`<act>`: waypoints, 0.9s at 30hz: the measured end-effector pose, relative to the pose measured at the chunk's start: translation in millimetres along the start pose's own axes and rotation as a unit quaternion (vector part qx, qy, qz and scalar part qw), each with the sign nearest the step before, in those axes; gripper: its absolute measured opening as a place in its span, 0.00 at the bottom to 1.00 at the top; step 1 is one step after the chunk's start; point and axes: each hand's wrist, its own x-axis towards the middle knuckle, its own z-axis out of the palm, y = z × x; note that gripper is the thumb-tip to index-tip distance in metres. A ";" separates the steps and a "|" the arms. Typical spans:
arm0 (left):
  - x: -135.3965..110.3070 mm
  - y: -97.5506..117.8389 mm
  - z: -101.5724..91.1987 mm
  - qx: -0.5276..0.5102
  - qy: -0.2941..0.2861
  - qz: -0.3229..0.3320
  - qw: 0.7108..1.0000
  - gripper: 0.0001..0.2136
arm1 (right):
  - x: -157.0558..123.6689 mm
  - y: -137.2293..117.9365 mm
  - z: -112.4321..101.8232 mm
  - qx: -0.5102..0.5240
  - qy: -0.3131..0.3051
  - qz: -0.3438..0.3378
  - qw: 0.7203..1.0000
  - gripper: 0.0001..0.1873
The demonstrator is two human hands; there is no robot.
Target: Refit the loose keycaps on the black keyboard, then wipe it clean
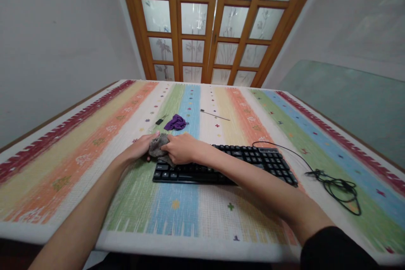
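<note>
Pinching a bunched grey cloth with the left hand, fingers curled onto its left edge. Pressing down on the same cloth with the right hand, fingers held together, forearm crossing over a black keyboard. Cloth right at the keyboard's left end, on the striped surface. Farther off, a purple cloth and a thin rod; to the right, a coiled cable.
</note>
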 end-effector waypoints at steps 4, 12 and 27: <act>-0.6 2.7 -0.2 0.027 -0.008 0.015 0.999 0.24 | 0.8 0.9 -15.2 0.001 -0.072 0.019 0.997 0.20; 2.6 -1.8 -1.1 0.026 -0.026 0.023 0.999 0.21 | -9.1 7.7 -18.7 -0.022 -0.090 0.013 0.996 0.21; -1.5 1.1 -2.9 0.080 -0.028 0.052 0.995 0.20 | -53.0 22.8 -5.6 -0.050 -0.090 0.053 0.993 0.23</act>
